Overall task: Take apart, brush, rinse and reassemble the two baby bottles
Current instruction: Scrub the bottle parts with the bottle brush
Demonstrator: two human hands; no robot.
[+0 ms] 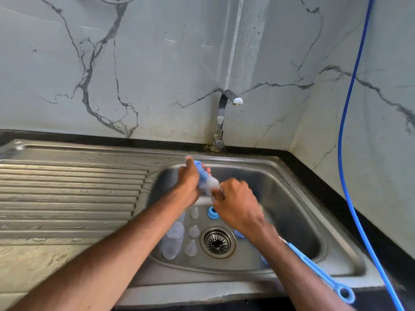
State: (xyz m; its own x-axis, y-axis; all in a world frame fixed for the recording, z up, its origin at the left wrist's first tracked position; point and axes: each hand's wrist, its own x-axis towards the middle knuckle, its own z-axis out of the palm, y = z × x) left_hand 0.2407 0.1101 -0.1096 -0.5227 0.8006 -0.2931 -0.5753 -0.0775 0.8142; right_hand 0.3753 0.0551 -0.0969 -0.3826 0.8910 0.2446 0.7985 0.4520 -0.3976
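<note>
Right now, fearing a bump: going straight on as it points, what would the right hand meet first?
Probably the clear, blue-printed plastic baby bottle held in the left hand: the right hand, gripping the blue-handled brush, points straight at it; blur hides any gap.

Bare forearms, bare hands [187, 182] [238, 206]

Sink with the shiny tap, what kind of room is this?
Probably a kitchen: a steel sink with a ribbed draining board, a tap behind it, and a marble-look wall.
</note>
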